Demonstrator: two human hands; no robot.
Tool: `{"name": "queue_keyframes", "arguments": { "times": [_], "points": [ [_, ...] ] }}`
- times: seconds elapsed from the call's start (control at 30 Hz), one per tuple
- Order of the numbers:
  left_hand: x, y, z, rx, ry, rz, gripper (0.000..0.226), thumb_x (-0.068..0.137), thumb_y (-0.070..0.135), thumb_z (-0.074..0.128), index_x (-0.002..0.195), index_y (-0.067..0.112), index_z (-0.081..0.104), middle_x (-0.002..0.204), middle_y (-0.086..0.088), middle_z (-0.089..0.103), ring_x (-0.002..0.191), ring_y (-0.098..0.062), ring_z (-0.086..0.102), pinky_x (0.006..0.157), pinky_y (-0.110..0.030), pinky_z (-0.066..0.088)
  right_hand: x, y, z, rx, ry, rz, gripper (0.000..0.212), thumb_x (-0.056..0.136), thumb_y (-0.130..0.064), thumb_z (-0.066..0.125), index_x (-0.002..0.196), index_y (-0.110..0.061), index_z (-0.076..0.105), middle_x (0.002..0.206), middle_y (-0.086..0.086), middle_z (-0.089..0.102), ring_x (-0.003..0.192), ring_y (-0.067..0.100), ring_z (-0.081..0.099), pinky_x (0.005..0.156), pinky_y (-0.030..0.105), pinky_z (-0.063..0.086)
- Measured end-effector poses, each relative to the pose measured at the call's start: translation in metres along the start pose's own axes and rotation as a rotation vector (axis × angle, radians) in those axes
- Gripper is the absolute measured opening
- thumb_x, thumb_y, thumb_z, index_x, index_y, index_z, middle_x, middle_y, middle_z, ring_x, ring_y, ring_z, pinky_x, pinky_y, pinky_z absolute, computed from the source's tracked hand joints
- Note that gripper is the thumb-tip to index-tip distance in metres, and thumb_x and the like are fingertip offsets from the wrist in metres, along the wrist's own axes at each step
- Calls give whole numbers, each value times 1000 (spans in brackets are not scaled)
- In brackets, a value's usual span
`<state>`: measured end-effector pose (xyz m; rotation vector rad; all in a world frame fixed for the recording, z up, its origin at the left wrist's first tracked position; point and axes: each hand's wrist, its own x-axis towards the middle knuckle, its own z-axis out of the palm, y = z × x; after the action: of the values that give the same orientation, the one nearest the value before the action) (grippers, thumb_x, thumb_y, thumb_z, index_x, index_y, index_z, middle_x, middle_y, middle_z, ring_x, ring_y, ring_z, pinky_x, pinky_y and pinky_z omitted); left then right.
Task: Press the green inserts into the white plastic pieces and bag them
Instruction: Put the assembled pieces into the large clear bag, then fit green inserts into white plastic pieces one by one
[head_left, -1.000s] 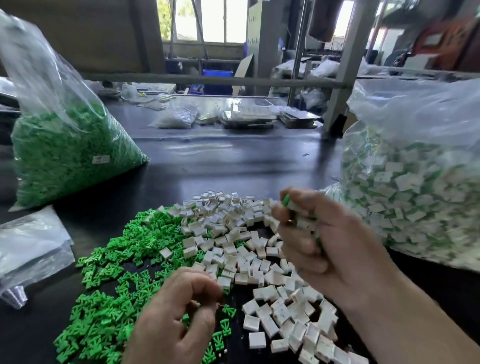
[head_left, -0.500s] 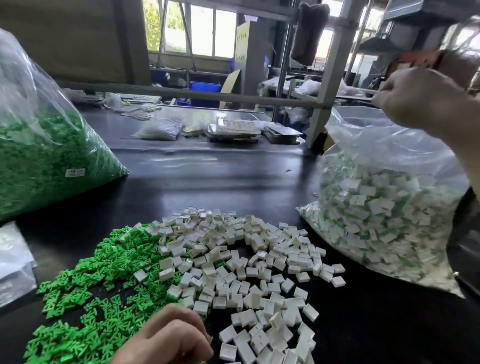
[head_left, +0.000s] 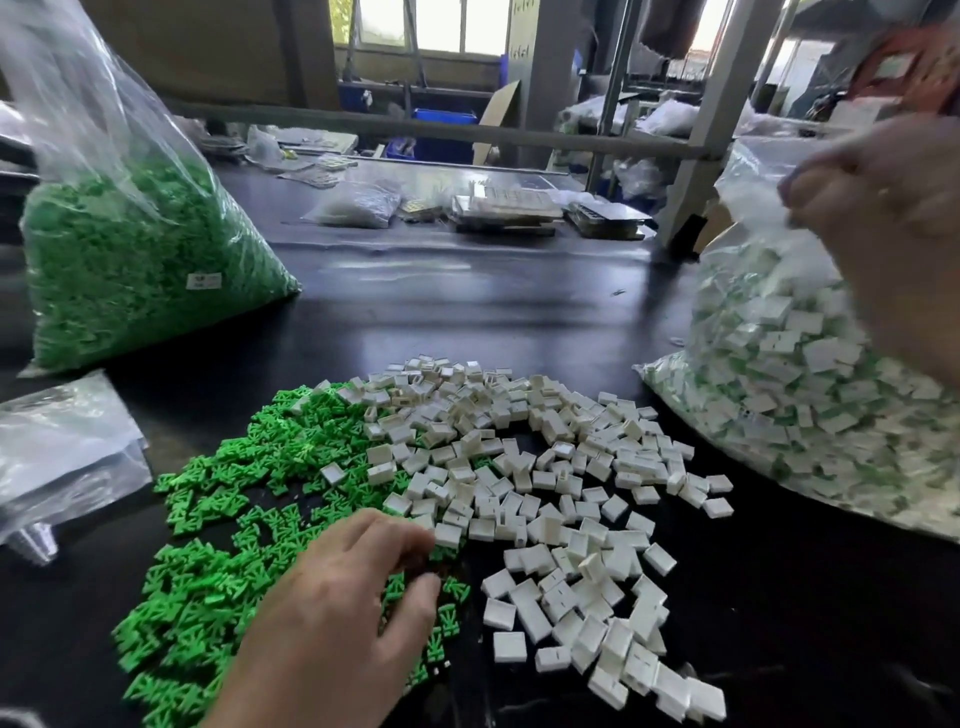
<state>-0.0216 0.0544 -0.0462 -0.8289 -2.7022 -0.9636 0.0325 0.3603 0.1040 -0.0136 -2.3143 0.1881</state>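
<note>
Black bench top, workshop; metal rail and windows behind.

Far left: clear left bag packed with green parts, flat empty bags lying in front of it. Centre: loose green inserts, forked shape, heaped against loose white pieces, small square shells. Left hand: fingers bent, tips down where the two heaps meet; cannot tell if anything is pinched. Right: clear right bag holding white pieces with green showing; right hand blurred at its mouth, fingers bunched, grip unclear.
</note>
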Motion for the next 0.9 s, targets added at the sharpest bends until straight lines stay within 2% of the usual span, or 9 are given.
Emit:
{"name": "queue_keyframes", "arguments": {
  "times": [0.07, 0.1, 0.17, 0.27, 0.4, 0.47, 0.57, 0.73, 0.9],
  "points": [
    [-1, -8, 5, 210, -109, -74, 71, 75, 82, 19, 132, 45, 41, 126, 29, 42, 114, 4, 43, 100, -29, 41, -22, -24, 23, 66, -327, -30, 43, 91, -75, 37, 123, -52, 52, 123, -29, 51, 106, -14, 52, 80, 21, 48],
    [-2, -11, 4, 321, -155, -116, 87, 70, 89, 10, 142, 44, 27, 138, 26, 33, 127, -1, 34, 109, -32, 30, -44, -38, 32, 5, -600, -60, 62, 84, -87, 27, 139, -58, 33, 141, -32, 33, 126, -16, 36, 95, 21, 44],
    [-5, -12, 3, 422, -241, -167, 106, 60, 95, -1, 151, 40, 10, 154, 18, 19, 141, -9, 18, 116, -36, 16, -95, -50, 59, -51, -926, -151, 91, 70, -98, 17, 146, -58, -14, 153, -32, -8, 142, -6, -11, 120, 32, 9],
    [-5, -14, 5, 488, -315, -198, 112, 58, 96, -1, 153, 36, 5, 160, 10, 10, 146, -15, 7, 117, -40, 7, -123, -55, 94, -72, -1063, -123, 97, 74, -92, 14, 150, -46, -24, 156, -21, -30, 134, 2, -45, 113, 33, -20],
    [-5, -13, 8, 494, -288, -108, 79, 82, 80, 22, 150, 40, 21, 161, 9, 16, 146, -15, 14, 117, -38, 8, -119, -62, 120, -52, -945, -164, 87, 79, -80, -2, 157, -42, -2, 168, 0, -5, 153, 21, -16, 120, 42, -5],
    [-4, -12, 7, 495, -254, -70, 62, 86, 69, 36, 141, 40, 44, 153, 8, 38, 140, -16, 34, 113, -39, 23, -108, -67, 124, -67, -872, -228, 70, 93, -68, 19, 153, -34, 32, 159, 7, 30, 148, 30, 24, 115, 49, 26],
    [-3, -12, 6, 507, -190, -29, 39, 82, 56, 61, 116, 38, 68, 125, 11, 64, 115, -17, 58, 95, -42, 44, -102, -69, 133, -69, -625, -362, 33, 93, -41, 66, 120, -22, 70, 113, 5, 68, 98, 28, 64, 80, 43, 51],
    [0, -12, 10, 430, -94, 27, 25, 70, 33, 84, 93, 31, 76, 90, 13, 69, 83, -13, 61, 74, -36, 51, -95, -75, 138, -42, -532, -410, 9, 93, -30, 68, 93, -23, 74, 80, -3, 66, 72, 22, 60, 70, 36, 41],
    [1, -13, 12, 436, -72, 42, 36, 79, 48, 71, 109, 30, 71, 100, 12, 66, 94, -14, 58, 83, -35, 47, -82, -92, 139, -56, -627, -293, 11, 94, -26, 58, 98, -27, 68, 87, -5, 64, 93, 22, 58, 84, 40, 36]
  ]
}}
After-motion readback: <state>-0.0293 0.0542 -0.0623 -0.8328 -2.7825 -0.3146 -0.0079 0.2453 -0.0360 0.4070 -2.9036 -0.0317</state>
